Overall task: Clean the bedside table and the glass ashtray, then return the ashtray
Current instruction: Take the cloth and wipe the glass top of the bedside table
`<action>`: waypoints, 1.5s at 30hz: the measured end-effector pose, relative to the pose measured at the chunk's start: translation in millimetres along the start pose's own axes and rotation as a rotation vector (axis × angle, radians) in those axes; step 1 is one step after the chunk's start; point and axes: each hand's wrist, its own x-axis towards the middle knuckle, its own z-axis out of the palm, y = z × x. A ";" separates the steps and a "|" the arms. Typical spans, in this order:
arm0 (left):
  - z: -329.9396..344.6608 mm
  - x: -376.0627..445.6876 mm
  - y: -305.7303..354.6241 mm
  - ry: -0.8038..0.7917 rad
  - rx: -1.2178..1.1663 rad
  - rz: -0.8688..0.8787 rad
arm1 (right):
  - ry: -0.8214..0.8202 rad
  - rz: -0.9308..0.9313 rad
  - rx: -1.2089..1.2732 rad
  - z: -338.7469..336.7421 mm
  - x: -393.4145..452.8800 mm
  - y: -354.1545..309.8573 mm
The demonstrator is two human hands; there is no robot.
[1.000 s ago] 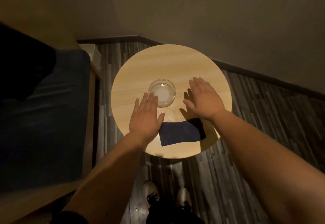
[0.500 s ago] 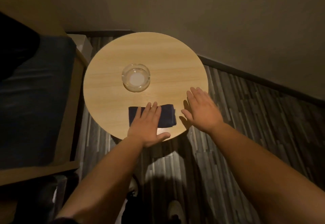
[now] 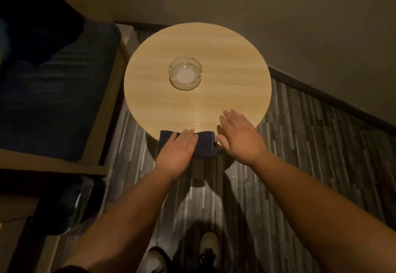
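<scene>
Our left hand [image 3: 177, 155], fingers [image 3: 188, 136] together, flat on dark blue folded cloth [image 3: 205, 144] overhanging round pale wooden worktop [image 3: 150, 93] at lower centre; right hand [image 3: 237, 137] flat, empty. Cloth could slip off; clear glass ashtray [image 3: 185, 73] unwiped.

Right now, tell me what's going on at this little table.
A person is wiping a round wooden bedside table. The left hand lies flat on a folded dark cloth at the table's near edge, where part of the cloth overhangs. The right hand is open, palm down, beside the cloth and holds nothing. A glass ashtray sits untouched near the middle of the tabletop.
</scene>
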 end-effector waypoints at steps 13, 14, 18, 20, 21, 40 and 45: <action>-23.5 -248.3 -128.5 0.112 -0.249 -0.520 | -0.020 -0.487 -0.079 -44.3 49.4 -258.8; -24.7 -274.6 -141.4 0.138 -0.242 -0.568 | -0.016 -0.530 -0.103 -46.1 50.6 -287.9; -27.4 -380.9 -189.6 0.241 -0.254 -0.763 | -0.028 -0.665 -0.132 -45.0 47.0 -408.0; -25.3 -432.9 -210.4 0.286 -0.244 -0.835 | -0.043 -0.741 -0.123 -42.7 42.6 -466.3; -22.7 -458.3 -219.6 0.314 -0.243 -0.864 | -0.046 -0.780 -0.124 -40.7 39.8 -495.0; 87.8 -706.2 -314.9 0.479 -0.451 -1.357 | -0.139 -1.217 -0.264 43.6 33.4 -824.5; 108.6 -707.9 -348.5 0.494 -0.496 -1.477 | -0.207 -1.293 -0.311 82.9 75.2 -861.3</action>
